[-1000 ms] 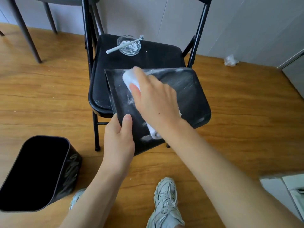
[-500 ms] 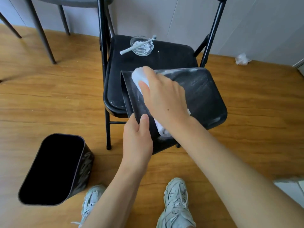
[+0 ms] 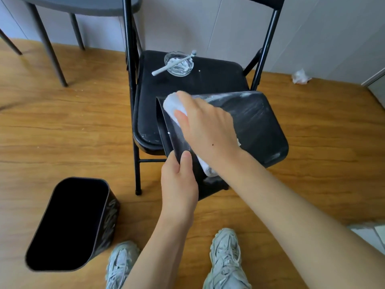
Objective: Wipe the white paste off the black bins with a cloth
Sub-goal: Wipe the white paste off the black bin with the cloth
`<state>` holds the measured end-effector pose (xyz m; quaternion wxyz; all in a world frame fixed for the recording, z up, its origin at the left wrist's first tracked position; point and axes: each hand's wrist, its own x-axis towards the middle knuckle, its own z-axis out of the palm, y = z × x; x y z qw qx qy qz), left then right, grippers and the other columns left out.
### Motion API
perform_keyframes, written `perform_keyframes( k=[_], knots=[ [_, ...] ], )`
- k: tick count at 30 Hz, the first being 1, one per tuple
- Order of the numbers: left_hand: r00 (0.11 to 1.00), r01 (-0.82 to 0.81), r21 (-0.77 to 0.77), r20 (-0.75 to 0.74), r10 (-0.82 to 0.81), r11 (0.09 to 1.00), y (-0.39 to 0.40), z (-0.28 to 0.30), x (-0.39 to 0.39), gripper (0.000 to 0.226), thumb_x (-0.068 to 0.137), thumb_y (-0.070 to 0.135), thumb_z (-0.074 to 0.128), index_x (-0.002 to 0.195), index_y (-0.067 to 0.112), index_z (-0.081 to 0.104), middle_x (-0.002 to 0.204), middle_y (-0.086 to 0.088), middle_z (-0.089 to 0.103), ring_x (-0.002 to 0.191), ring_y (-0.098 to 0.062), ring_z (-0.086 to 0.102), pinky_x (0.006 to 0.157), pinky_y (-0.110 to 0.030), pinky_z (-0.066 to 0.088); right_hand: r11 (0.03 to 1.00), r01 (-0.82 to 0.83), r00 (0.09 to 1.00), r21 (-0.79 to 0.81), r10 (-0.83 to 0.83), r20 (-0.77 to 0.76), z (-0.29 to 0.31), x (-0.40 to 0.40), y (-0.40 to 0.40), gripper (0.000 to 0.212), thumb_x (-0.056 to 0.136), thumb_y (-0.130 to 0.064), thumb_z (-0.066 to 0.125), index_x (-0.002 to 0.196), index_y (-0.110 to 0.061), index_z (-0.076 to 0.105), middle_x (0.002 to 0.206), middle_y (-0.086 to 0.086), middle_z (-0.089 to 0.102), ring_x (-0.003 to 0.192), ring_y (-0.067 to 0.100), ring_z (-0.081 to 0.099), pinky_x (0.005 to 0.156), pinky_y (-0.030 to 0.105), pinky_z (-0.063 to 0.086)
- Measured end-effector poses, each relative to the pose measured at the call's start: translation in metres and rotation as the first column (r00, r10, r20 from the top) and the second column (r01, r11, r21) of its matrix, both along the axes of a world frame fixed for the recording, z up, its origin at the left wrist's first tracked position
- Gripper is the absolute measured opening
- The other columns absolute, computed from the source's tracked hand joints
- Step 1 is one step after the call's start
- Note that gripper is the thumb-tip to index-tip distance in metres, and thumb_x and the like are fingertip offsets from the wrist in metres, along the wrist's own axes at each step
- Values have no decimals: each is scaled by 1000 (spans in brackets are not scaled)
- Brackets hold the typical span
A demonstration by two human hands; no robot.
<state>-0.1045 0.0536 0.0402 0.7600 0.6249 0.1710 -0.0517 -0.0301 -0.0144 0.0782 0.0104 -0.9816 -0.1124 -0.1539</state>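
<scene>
wood floor (image 3: 62, 126), grey wall behind. a black chair (image 3: 208, 80) carries a glass dish (image 3: 179, 64) and brush (image 3: 173, 63). a smeared bin (image 3: 256, 126) lies tipped on its seat; another bin (image 3: 70, 222) stands on the floor. left hand (image 3: 179, 184) grips the tipped bin's rim; right hand (image 3: 208, 130) presses a cloth (image 3: 171, 105) flat against its side.

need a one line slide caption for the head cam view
Right hand presses a white cloth on a paste-smeared black bin that the left hand grips over a folding chair.
</scene>
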Motion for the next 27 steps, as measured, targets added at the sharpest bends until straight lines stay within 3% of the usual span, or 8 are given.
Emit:
perform_keyframes(
  k=[4, 8, 11, 15, 17, 21, 24, 27],
  knots=[
    [998, -51, -62, -39, 48, 997, -7, 2, -1, 31, 104, 24, 40, 100, -1, 58, 99, -20, 67, 98, -37, 63, 86, -51, 54, 988, 152, 986, 37, -154, 68, 5, 18, -44, 38, 101, -35, 33, 135, -20, 42, 107, 5, 63, 90, 28, 62, 62, 29, 30],
    [998, -47, -120, -45, 42, 992, -9, 4, 1, 31, 105, 26, 39, 95, 12, 64, 97, -6, 72, 96, -24, 68, 86, -40, 58, 924, 377, 925, 67, -379, 24, 6, 31, -97, 40, 102, -33, 34, 138, -17, 41, 110, 11, 63, 94, 30, 59, 64, 31, 32],
    [998, -42, -110, -51, 36, 993, -10, 6, 2, 27, 105, 28, 38, 97, 30, 64, 106, 7, 71, 105, -13, 66, 92, -36, 54, 913, 400, 915, 86, -402, 17, 5, 28, -97, 37, 101, -31, 37, 134, -15, 44, 111, 10, 63, 95, 30, 59, 64, 29, 30],
    [999, -26, -64, -45, 23, 998, -10, 11, 7, 24, 105, 26, 38, 106, 29, 62, 108, 9, 70, 104, -9, 64, 90, -30, 52, 957, 264, 962, 117, -271, 46, 10, 17, -52, 33, 100, -32, 39, 127, -15, 47, 106, 5, 64, 84, 21, 60, 55, 24, 36],
    [999, -25, -25, -30, 24, 999, -9, 9, 7, 23, 104, 24, 41, 103, 17, 63, 98, 7, 69, 92, -8, 63, 80, -26, 49, 988, 96, 994, 123, -100, 32, 5, 3, -17, 35, 100, -34, 41, 130, -17, 45, 111, 4, 64, 89, 24, 64, 63, 30, 48],
    [998, -66, 6, -7, 66, 998, -7, 0, 0, 33, 102, 24, 44, 93, -7, 51, 80, -15, 56, 75, -23, 48, 68, -39, 41, 996, -38, 999, 77, 39, -19, 2, -8, 7, 40, 100, -34, 40, 137, -20, 39, 118, 4, 63, 94, 31, 63, 65, 38, 43],
    [997, -81, 4, 3, 81, 997, -10, 1, -1, 36, 104, 27, 41, 96, -5, 55, 86, -21, 61, 80, -23, 56, 73, -41, 49, 985, 164, 986, 45, -164, -17, 5, 17, -41, 29, 99, -26, 40, 125, -17, 45, 108, 8, 64, 91, 34, 62, 64, 35, 32],
    [997, -73, -11, 6, 73, 997, -11, 5, 1, 29, 105, 25, 39, 89, 15, 60, 90, 2, 67, 89, -13, 63, 77, -32, 53, 932, 359, 933, 54, -359, -13, 12, 32, -84, 30, 101, -27, 38, 126, -13, 46, 101, 10, 64, 79, 26, 56, 61, 31, 33]
  ],
)
